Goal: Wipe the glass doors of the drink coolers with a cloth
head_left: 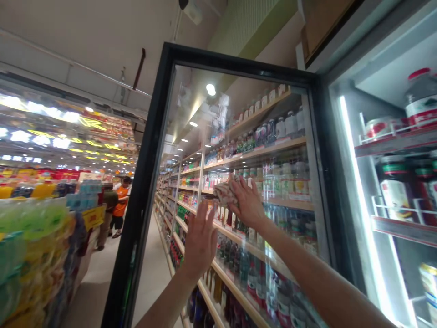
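Note:
A black-framed glass door (239,66) stands swung open in front of me. My right hand (248,204) presses a crumpled, light patterned cloth (225,192) against the pane, near its middle. Lower and to the left, my left hand (200,239) is raised at the glass with its fingers stretched out and nothing in it. Whether its palm touches the pane is hard to tell. Shelves of bottles show through the glass, mixed with reflections of ceiling lights.
On the right is a lit cooler with bottles (394,182) on wire-railed shelves (406,228). Stacked drinks (37,228) line the left side. Two people (119,205) stand in the aisle (97,269) beyond the door's edge.

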